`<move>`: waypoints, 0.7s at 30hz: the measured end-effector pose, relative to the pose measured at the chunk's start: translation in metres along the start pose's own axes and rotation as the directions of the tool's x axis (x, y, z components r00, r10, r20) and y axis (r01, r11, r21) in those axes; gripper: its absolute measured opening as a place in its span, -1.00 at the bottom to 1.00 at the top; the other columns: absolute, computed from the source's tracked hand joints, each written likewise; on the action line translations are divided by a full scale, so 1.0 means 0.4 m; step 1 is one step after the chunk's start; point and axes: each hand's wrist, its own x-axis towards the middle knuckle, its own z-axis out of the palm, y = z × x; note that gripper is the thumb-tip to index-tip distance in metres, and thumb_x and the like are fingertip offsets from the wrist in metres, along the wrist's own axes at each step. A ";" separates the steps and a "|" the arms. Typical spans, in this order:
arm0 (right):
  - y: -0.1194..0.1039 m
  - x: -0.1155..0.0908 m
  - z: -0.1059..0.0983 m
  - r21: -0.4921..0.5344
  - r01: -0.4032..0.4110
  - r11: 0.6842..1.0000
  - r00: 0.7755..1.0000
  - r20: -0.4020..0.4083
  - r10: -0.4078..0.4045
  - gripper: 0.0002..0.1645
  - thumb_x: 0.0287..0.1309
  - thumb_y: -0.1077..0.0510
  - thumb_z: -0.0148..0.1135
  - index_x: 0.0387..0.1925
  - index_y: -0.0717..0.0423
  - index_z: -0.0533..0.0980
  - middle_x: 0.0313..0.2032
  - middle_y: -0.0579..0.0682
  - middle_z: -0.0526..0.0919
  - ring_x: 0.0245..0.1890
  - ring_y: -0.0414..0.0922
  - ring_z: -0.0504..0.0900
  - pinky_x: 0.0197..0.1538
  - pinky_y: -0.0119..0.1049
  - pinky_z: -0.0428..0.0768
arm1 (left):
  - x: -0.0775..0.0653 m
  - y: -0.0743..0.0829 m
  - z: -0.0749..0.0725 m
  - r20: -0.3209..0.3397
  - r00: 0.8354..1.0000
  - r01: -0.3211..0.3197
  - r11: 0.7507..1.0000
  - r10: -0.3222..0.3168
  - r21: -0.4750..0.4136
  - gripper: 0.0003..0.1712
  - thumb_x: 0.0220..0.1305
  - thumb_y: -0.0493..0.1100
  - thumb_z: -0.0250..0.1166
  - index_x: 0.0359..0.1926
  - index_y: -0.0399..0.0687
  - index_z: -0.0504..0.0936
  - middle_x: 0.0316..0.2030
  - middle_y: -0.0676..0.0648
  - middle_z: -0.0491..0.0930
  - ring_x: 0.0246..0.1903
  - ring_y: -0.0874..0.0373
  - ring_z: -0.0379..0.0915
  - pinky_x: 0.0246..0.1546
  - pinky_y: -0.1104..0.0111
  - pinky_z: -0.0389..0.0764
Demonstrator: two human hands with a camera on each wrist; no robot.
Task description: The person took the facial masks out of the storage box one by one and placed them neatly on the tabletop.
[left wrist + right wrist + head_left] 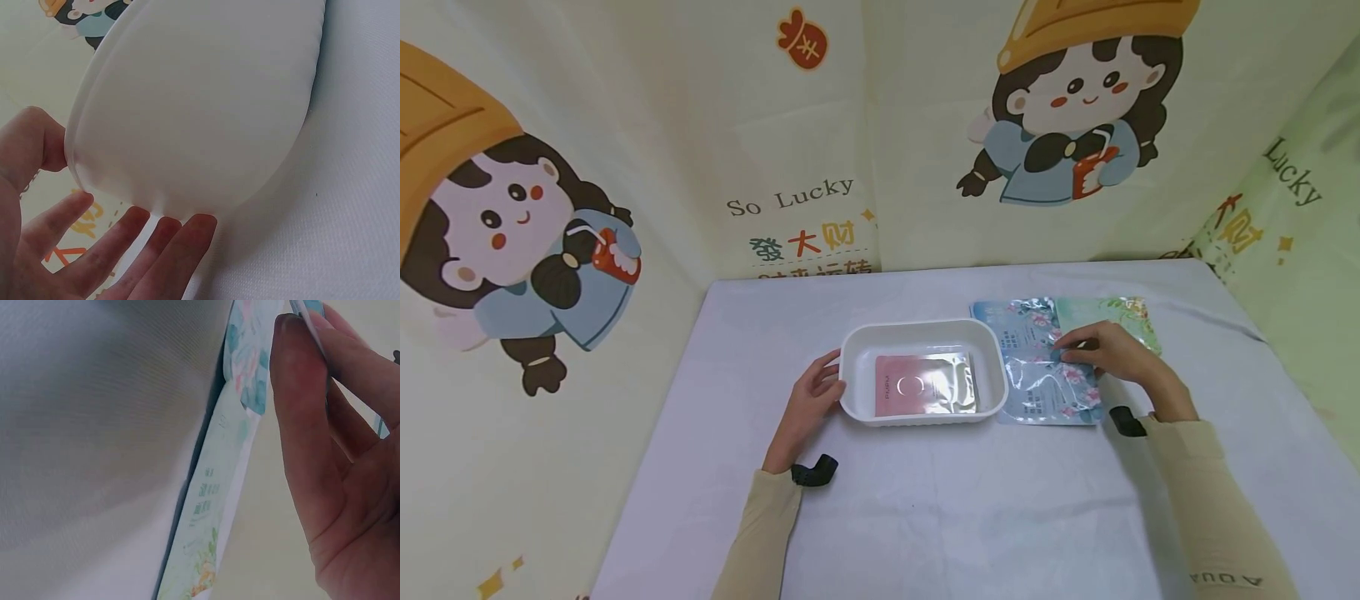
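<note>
A white plastic tray (pixel 925 421) holds a pink and silver foil sachet (pixel 917 385) lying flat inside. At the tray's left end my left hand (pixel 808 396) grips the rim, with the thumb at the rim and the fingertips against the outer wall (pixel 181 119). Right of the tray lie blue floral sachets (pixel 1037 404), partly overlapping. My right hand (pixel 1108 354) is over them and pinches a blue sachet between thumb and fingers. A green floral sachet (pixel 1086 310) lies behind this hand; its printed face (pixel 206 494) shows in the right wrist view.
A white cloth (pixel 917 508) covers the table, with creases near the right edge. Light curtains with cartoon figures (pixel 1067 117) and printed lettering stand behind and on both sides. Black wrist cameras (pixel 815 471) sit at both sleeve cuffs.
</note>
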 end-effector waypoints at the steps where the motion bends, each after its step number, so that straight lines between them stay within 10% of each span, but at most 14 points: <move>1: 0.001 0.003 0.003 -0.003 -0.003 1.000 1.000 0.000 0.003 -0.72 0.23 0.26 0.32 -0.03 0.23 0.66 -0.06 0.25 0.66 -0.47 -0.17 0.53 -0.50 -0.26 0.61 | 0.000 -0.001 0.000 0.004 1.000 -0.001 1.000 0.001 -0.010 -0.39 0.39 -0.14 0.26 0.40 0.29 0.35 0.30 -0.12 0.45 0.25 -0.04 0.46 0.09 0.15 0.60; 21: 0.006 0.016 0.036 -0.124 0.039 0.991 0.998 -0.033 -0.044 -0.78 0.22 0.22 0.34 -0.11 0.21 0.66 -0.18 0.10 0.69 -0.23 -0.05 0.60 -0.24 -0.41 0.55 | -0.038 0.072 0.009 0.035 0.999 0.004 1.000 -0.003 -0.030 -0.36 0.41 -0.26 0.18 0.46 0.03 0.28 0.31 -0.25 0.41 0.29 -0.11 0.41 0.05 0.27 0.60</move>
